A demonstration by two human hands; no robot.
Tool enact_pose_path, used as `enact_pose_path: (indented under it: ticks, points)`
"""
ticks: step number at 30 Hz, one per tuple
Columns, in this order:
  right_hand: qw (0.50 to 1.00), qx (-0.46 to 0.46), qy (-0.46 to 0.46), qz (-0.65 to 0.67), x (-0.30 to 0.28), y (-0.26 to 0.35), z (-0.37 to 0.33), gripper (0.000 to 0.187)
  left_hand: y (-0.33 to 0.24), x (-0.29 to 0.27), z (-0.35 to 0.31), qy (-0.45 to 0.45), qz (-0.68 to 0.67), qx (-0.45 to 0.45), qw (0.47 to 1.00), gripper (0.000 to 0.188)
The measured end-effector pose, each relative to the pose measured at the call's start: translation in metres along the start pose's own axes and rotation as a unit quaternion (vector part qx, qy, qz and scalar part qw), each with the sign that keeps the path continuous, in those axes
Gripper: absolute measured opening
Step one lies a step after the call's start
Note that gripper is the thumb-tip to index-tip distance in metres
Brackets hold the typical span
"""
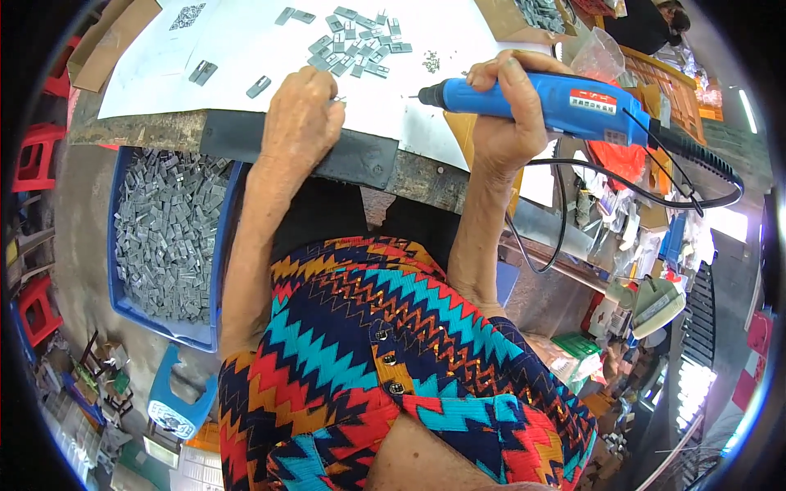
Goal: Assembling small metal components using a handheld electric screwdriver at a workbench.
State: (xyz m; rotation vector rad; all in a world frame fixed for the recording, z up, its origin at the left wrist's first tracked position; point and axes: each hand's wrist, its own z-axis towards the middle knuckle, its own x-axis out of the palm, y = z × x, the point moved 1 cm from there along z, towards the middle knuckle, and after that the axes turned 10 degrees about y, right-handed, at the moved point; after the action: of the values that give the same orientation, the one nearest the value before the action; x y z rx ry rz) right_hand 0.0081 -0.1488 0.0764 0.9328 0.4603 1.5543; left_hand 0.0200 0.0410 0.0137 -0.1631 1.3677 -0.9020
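My right hand [509, 123] is wrapped round a blue electric screwdriver [557, 96], held level above the table with its black nose and thin bit toward the left. The fingers of my left hand [301, 114] are curled in a pinch over the table's near edge. A sliver of something small shows by its fingertips; the rest is hidden. Beyond that hand lies a loose cluster of small grey rectangular parts [358, 47]. Single grey parts, one [259, 87] close by and a pair [203, 73] further left, rest on the white sheet [237, 41]. Tiny screws [431, 61] sit near the screwdriver's tip.
A blue bin [160, 329] full of grey parts stands below the table's left side. Cardboard boxes [110, 45] flank the sheet. From the screwdriver a black cable [696, 155] loops down on the right. Red stools [37, 155] and a blue stool [176, 393] are at left.
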Motion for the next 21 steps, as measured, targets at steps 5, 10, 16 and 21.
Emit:
enact_pose_path:
  ticks: [5,10,16,21]
  points:
    - [0.998,0.004,0.018,-0.053,0.007,-0.001,-0.001,0.017,0.019,-0.021,-0.005,-0.019,0.062,-0.046,0.997,0.012]
    - [0.999,-0.011,0.013,-0.029,-0.004,-0.009,-0.002,0.029,0.034,-0.033,-0.003,-0.016,0.092,-0.099,0.991,0.014]
    - [1.0,0.012,-0.007,0.026,0.001,0.0,-0.001,0.029,0.027,-0.032,-0.006,-0.113,0.07,-0.034,0.991,0.009]
    - [0.998,0.024,0.004,0.066,0.004,0.014,0.001,0.026,-0.008,0.004,0.004,-0.052,-0.075,0.08,0.993,0.016]
